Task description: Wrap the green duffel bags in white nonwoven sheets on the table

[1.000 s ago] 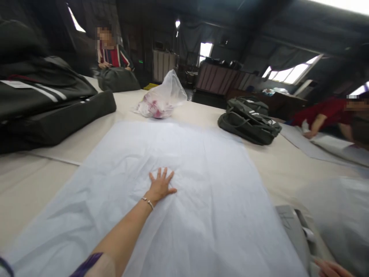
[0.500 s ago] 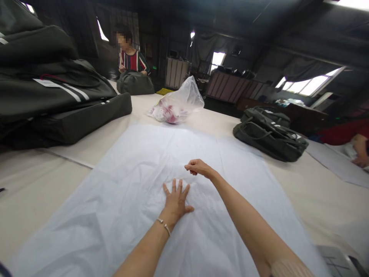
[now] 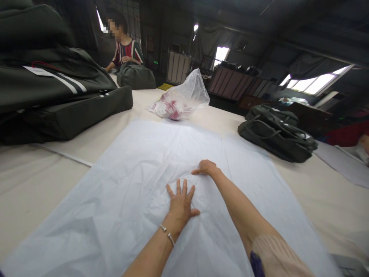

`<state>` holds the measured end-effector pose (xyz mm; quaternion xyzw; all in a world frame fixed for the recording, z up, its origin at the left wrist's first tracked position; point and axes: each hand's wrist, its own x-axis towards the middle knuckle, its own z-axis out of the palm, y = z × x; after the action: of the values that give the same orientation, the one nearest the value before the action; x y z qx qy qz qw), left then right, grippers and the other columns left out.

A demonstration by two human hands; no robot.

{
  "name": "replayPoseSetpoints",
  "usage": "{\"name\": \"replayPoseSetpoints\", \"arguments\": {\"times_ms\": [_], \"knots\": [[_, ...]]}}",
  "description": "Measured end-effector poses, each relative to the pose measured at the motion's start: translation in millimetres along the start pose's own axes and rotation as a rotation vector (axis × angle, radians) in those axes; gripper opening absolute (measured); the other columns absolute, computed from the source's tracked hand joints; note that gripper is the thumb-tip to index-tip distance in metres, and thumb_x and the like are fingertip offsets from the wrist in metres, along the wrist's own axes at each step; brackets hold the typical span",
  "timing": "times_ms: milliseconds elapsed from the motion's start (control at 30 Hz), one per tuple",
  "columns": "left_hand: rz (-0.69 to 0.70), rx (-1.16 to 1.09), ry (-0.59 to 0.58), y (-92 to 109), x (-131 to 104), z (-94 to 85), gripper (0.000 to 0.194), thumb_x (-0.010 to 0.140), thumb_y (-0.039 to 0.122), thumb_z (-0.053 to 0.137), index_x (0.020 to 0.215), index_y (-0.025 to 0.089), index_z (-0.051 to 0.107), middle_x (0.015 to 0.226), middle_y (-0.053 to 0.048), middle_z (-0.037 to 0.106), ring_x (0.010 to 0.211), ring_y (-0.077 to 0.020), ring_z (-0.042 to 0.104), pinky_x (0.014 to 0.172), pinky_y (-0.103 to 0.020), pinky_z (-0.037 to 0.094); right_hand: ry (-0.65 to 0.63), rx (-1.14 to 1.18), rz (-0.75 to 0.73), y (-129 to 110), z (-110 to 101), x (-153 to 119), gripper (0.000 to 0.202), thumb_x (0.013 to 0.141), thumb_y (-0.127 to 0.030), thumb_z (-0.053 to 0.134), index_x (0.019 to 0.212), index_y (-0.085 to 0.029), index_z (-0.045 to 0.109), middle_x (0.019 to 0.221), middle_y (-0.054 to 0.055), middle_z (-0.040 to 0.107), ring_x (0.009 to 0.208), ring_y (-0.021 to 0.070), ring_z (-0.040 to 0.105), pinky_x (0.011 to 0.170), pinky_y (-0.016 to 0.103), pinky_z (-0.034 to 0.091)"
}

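Note:
A large pale blue-white sheet [image 3: 115,181], thin and wrinkled, is spread over the table in front of me. Flat on its middle, fingers spread wide, lies my left hand [image 3: 181,204], a silver bracelet at the wrist. Just beyond it and to the right, my right hand [image 3: 206,167] touches the sheet with the fingers curled and the thumb pointing left. What those fingers hold, if anything, is hidden. Small creases run across the sheet between the two hands.
Dark green bags [image 3: 86,111] are piled at the left, and more bags [image 3: 276,132] lie at the right. A clear plastic bag [image 3: 181,102] with red-and-white contents stands beyond the sheet. A person [image 3: 127,50] in a striped top is beside another bag [image 3: 137,75]. At the right edge shows a red sleeve [image 3: 348,134].
My right hand has come down from a raised, closed pose to the sheet, turning so its thumb points left. The left hand stays flat on the sheet. The view has shifted slightly.

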<state>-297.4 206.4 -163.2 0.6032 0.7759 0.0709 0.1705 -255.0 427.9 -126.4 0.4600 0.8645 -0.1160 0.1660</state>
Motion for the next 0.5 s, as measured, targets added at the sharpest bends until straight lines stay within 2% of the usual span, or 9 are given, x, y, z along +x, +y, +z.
{"name": "replayPoseSetpoints", "arguments": {"times_ms": [200,267,367,433,500], "knots": [[-0.006,0.036,0.019,0,1,3.9,0.090,0.074,0.072,0.060,0.149,0.032,0.031,0.160,-0.014,0.017,0.146,-0.0443,0.008,0.102,-0.082,0.001,0.033,0.135,-0.063,28,-1,-9,0.051,0.081,-0.065,0.058,0.098,-0.018,0.068,0.087,0.007,0.073,0.078,0.0178,0.066,0.067,0.026,0.047],[-0.006,0.047,0.033,-1,3,8.6,0.090,0.074,0.072,0.060,0.149,0.033,0.031,0.160,-0.014,0.018,0.146,-0.0450,0.009,0.102,-0.083,0.001,0.130,0.131,-0.082,28,1,-11,0.053,0.078,-0.061,0.065,0.112,-0.020,0.064,0.107,0.009,0.070,0.096,0.0213,0.064,0.079,0.030,0.047],[0.001,0.068,0.064,-3,4,14.2,0.088,0.074,0.073,0.059,0.149,0.035,0.031,0.160,-0.013,0.020,0.145,-0.0461,0.009,0.102,-0.083,0.001,0.273,0.091,-0.140,21,11,-12,0.067,0.067,-0.048,0.079,0.127,-0.027,0.056,0.139,0.009,0.052,0.128,0.0273,0.045,0.103,0.040,0.035],[0.006,0.085,0.074,-4,4,16.6,0.088,0.074,0.073,0.058,0.149,0.035,0.030,0.160,-0.014,0.021,0.145,-0.0469,0.009,0.101,-0.083,0.002,0.300,0.079,-0.169,15,17,-14,0.065,0.067,-0.044,0.080,0.125,-0.030,0.057,0.143,0.007,0.049,0.132,0.0268,0.040,0.108,0.043,0.028],[0.009,0.110,0.076,-5,4,18.0,0.088,0.075,0.073,0.057,0.149,0.035,0.030,0.160,-0.015,0.021,0.145,-0.0473,0.010,0.100,-0.083,0.003,0.291,0.078,-0.171,12,18,-16,0.053,0.069,-0.044,0.078,0.117,-0.029,0.063,0.134,0.006,0.056,0.126,0.0252,0.046,0.109,0.042,0.026]]}}
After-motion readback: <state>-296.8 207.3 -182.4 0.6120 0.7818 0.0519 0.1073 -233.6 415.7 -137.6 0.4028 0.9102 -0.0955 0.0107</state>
